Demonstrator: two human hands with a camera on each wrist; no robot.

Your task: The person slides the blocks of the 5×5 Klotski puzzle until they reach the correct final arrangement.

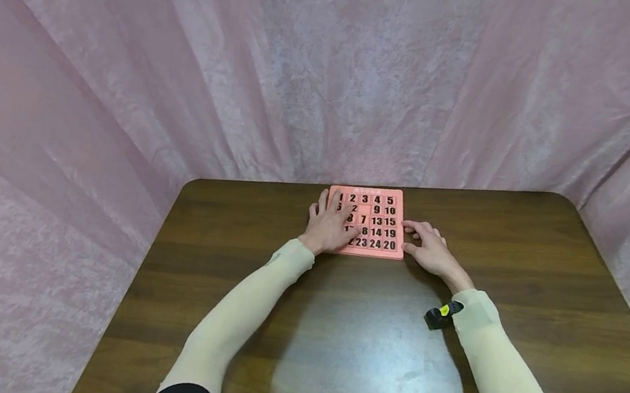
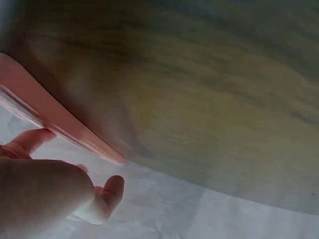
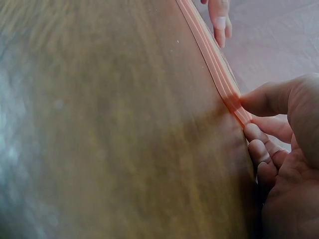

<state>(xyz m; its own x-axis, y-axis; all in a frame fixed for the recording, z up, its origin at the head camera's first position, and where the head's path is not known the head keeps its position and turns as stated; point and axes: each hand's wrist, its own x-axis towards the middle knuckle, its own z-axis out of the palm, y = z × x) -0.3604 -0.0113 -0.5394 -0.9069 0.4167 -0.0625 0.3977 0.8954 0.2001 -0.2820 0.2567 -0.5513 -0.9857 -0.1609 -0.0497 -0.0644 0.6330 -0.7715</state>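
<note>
A pink number sliding puzzle (image 1: 372, 254) lies flat near the table's far edge, its square tiles printed with black numbers. One bare pink slot shows in its second row. My left hand (image 1: 328, 225) lies over the puzzle's left side with fingers spread, covering several tiles; its thumb reaches onto the lower tiles. At the puzzle's right edge, my right hand (image 1: 430, 248) touches the frame with thumb and fingertips, its fingers loosely bent. The right wrist view shows that thumb (image 3: 266, 99) against the puzzle's ridged side. From the left wrist, only the puzzle's side (image 2: 60, 117) is visible.
The brown wooden table (image 1: 211, 256) has rounded far corners and a bright glare patch in front of the puzzle. Pink curtains (image 1: 331, 72) hang behind and along both sides. A small black device with a yellow mark (image 1: 442, 313) sits at my right wrist.
</note>
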